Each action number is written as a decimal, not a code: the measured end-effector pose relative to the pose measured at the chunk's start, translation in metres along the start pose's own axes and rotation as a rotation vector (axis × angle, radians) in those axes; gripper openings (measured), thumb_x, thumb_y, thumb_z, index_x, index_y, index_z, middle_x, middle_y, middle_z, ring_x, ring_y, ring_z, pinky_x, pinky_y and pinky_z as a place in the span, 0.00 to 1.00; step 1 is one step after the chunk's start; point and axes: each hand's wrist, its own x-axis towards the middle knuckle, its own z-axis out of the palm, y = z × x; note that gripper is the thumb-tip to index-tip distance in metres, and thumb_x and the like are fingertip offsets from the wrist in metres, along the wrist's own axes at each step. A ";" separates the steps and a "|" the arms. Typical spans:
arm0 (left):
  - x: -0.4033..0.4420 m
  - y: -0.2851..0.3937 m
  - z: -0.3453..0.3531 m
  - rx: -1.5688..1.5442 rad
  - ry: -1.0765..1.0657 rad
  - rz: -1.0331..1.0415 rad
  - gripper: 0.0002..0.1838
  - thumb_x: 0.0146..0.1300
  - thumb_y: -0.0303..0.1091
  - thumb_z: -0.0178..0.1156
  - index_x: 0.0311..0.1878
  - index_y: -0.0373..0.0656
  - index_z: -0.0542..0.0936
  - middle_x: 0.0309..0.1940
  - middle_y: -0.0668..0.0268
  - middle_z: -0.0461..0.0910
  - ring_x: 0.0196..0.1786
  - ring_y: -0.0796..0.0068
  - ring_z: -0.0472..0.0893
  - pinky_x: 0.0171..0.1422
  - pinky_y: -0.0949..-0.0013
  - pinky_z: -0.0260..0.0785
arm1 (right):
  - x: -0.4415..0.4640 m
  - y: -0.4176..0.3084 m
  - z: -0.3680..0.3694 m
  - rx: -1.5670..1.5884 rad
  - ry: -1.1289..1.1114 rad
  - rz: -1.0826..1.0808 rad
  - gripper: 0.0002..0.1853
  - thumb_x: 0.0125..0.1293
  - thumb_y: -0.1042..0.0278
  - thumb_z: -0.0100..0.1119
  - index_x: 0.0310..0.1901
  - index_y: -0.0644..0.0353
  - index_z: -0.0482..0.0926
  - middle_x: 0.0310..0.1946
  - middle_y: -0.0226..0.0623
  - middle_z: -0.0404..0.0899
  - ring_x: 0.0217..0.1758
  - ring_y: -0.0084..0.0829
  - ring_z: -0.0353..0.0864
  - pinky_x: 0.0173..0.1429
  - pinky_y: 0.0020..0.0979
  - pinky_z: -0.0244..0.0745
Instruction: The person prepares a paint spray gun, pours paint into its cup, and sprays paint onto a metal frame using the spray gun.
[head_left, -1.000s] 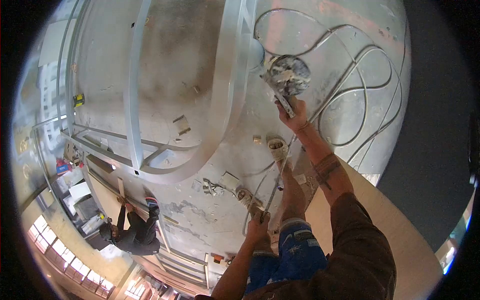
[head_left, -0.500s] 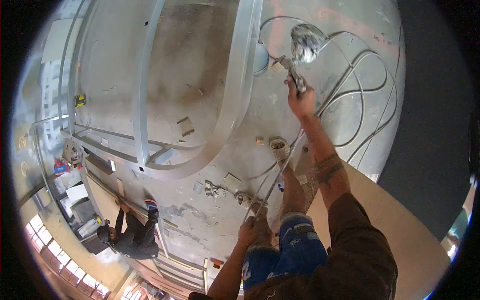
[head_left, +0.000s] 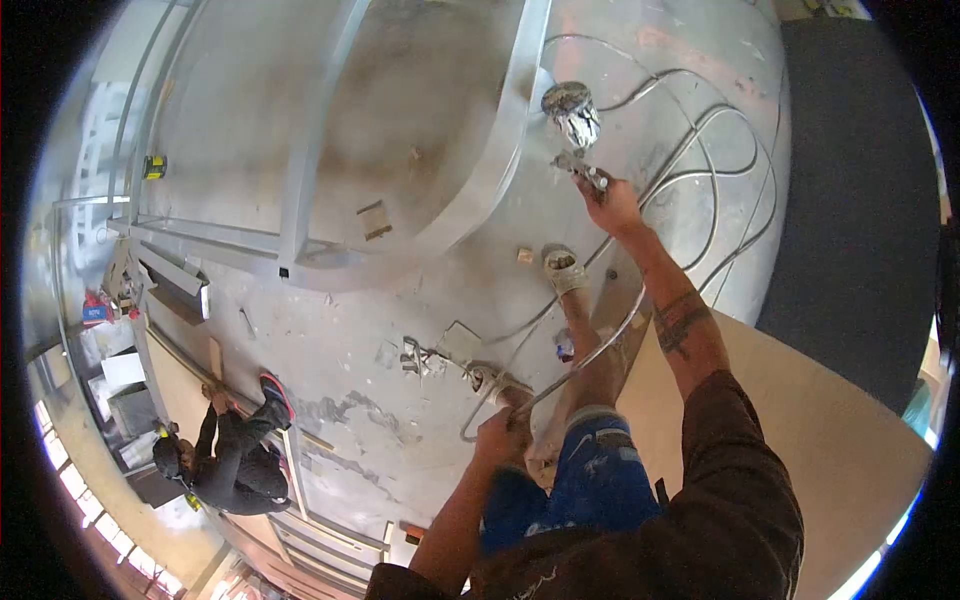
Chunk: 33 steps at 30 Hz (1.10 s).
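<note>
My right hand (head_left: 612,205), at the upper middle, is closed around the handle of a spray gun (head_left: 582,170). A round, paint-smeared cup (head_left: 572,108) is on the gun's far side, tilted. Near my lower leg, my left hand (head_left: 503,436) is wrapped round a grey hose (head_left: 590,358), which loops up toward my right forearm. Left of the cup runs the curved end of a pale metal frame (head_left: 480,195).
A crouching person (head_left: 225,460) is at lower left beside long boards. Coils of hose (head_left: 715,175) lie on the floor at upper right. A wooden board (head_left: 760,410) is beside my right arm. Scraps (head_left: 460,342) lie near my feet.
The spray gun's cup has swung over and tilts differently. The hose now bends in a wide curve from my left hand. The view has shifted, and the frame appears further right and higher.
</note>
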 end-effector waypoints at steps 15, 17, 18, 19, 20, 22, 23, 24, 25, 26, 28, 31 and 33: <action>-0.053 -0.167 -0.013 0.193 0.050 0.230 0.12 0.62 0.40 0.60 0.39 0.40 0.81 0.32 0.49 0.82 0.39 0.46 0.81 0.42 0.47 0.70 | -0.151 -0.061 0.070 0.041 -0.001 0.065 0.22 0.67 0.49 0.57 0.45 0.63 0.81 0.15 0.47 0.76 0.18 0.49 0.78 0.25 0.44 0.70; -0.054 -0.171 -0.010 0.172 0.098 0.206 0.11 0.64 0.38 0.58 0.39 0.41 0.81 0.32 0.49 0.82 0.39 0.46 0.81 0.44 0.47 0.70 | -0.146 -0.067 0.067 -0.034 0.115 0.091 0.20 0.67 0.51 0.58 0.43 0.63 0.81 0.15 0.47 0.76 0.18 0.49 0.78 0.24 0.43 0.70; -0.053 -0.173 -0.010 0.150 0.098 0.175 0.11 0.64 0.38 0.58 0.39 0.41 0.81 0.32 0.49 0.82 0.39 0.46 0.80 0.44 0.47 0.70 | -0.145 -0.069 0.066 0.045 0.206 0.027 0.18 0.67 0.52 0.58 0.42 0.63 0.81 0.16 0.46 0.77 0.18 0.48 0.78 0.25 0.42 0.71; -0.053 -0.178 -0.009 0.125 0.102 0.142 0.11 0.64 0.38 0.57 0.39 0.41 0.81 0.33 0.49 0.82 0.40 0.46 0.80 0.44 0.47 0.70 | -0.146 -0.072 0.065 0.052 0.232 0.062 0.18 0.68 0.53 0.58 0.42 0.62 0.81 0.16 0.47 0.77 0.19 0.48 0.79 0.25 0.43 0.72; -0.051 -0.181 -0.008 0.146 0.135 0.148 0.10 0.64 0.37 0.58 0.39 0.41 0.81 0.33 0.49 0.82 0.40 0.46 0.80 0.45 0.47 0.70 | -0.149 -0.076 0.065 0.061 0.253 0.096 0.18 0.68 0.53 0.58 0.42 0.62 0.81 0.17 0.47 0.77 0.20 0.49 0.79 0.26 0.43 0.72; -0.053 -0.193 -0.002 0.186 0.197 0.148 0.10 0.63 0.36 0.58 0.40 0.41 0.81 0.34 0.50 0.82 0.41 0.46 0.80 0.45 0.47 0.70 | -0.154 -0.065 0.078 0.061 0.304 0.094 0.18 0.68 0.52 0.57 0.42 0.60 0.81 0.20 0.50 0.79 0.25 0.53 0.81 0.29 0.45 0.74; -0.056 -0.199 -0.001 0.207 0.168 0.098 0.09 0.62 0.35 0.58 0.39 0.42 0.82 0.34 0.51 0.82 0.41 0.48 0.80 0.48 0.48 0.69 | -0.159 -0.069 0.080 0.049 0.260 0.137 0.18 0.68 0.51 0.57 0.43 0.60 0.81 0.21 0.51 0.79 0.26 0.54 0.82 0.30 0.45 0.74; -0.056 -0.203 0.000 0.226 0.141 0.051 0.08 0.60 0.33 0.58 0.39 0.42 0.82 0.34 0.52 0.82 0.42 0.49 0.81 0.50 0.48 0.68 | -0.168 -0.074 0.081 0.036 0.217 0.176 0.19 0.68 0.50 0.56 0.44 0.60 0.81 0.22 0.52 0.80 0.28 0.55 0.82 0.30 0.46 0.74; -0.056 -0.207 0.001 0.242 0.114 0.003 0.08 0.59 0.31 0.57 0.39 0.43 0.83 0.34 0.53 0.83 0.43 0.51 0.81 0.53 0.49 0.67 | -0.174 -0.079 0.082 0.020 0.172 0.214 0.20 0.68 0.49 0.56 0.44 0.60 0.81 0.23 0.52 0.80 0.29 0.56 0.82 0.31 0.47 0.74; -0.057 -0.217 0.004 0.223 0.112 0.007 0.08 0.58 0.31 0.58 0.39 0.44 0.83 0.34 0.54 0.82 0.43 0.51 0.81 0.54 0.50 0.67 | -0.180 -0.081 0.089 0.019 0.140 0.219 0.21 0.68 0.48 0.56 0.45 0.60 0.81 0.23 0.53 0.80 0.29 0.56 0.82 0.31 0.47 0.74; -0.064 -0.237 0.007 0.188 0.105 0.009 0.08 0.57 0.30 0.58 0.39 0.44 0.83 0.33 0.55 0.82 0.44 0.52 0.80 0.56 0.51 0.66 | -0.197 -0.086 0.113 0.015 0.071 0.234 0.22 0.67 0.46 0.55 0.45 0.60 0.80 0.23 0.54 0.80 0.30 0.56 0.82 0.31 0.49 0.74; -0.077 -0.254 -0.001 0.200 0.066 0.001 0.10 0.54 0.27 0.59 0.40 0.46 0.83 0.36 0.58 0.82 0.48 0.54 0.78 0.60 0.51 0.64 | -0.220 -0.131 0.134 0.042 -0.052 0.268 0.21 0.66 0.47 0.57 0.45 0.58 0.80 0.23 0.54 0.80 0.29 0.56 0.81 0.32 0.49 0.74; -0.080 -0.279 0.003 0.245 0.018 -0.061 0.13 0.53 0.25 0.60 0.42 0.48 0.83 0.39 0.60 0.81 0.51 0.56 0.77 0.65 0.48 0.60 | -0.231 -0.143 0.159 0.116 -0.075 0.189 0.20 0.66 0.48 0.58 0.45 0.58 0.80 0.24 0.54 0.80 0.29 0.55 0.82 0.32 0.48 0.74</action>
